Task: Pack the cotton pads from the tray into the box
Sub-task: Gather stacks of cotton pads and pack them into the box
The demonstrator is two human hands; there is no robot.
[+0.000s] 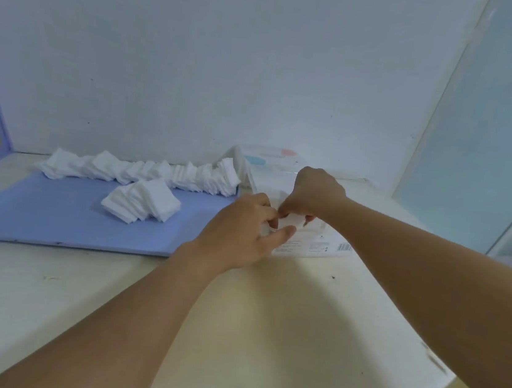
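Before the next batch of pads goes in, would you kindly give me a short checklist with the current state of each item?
1. Box within reach, beside the tray: ok.
2. Box opening clear for pads: cannot tell, both hands cover it.
3. Left hand free to fetch pads: not ok, its fingers are curled at the box.
4. Right hand free: not ok, it pinches something at the box.
5. Cotton pads left on the tray: ok, a row and a loose stack.
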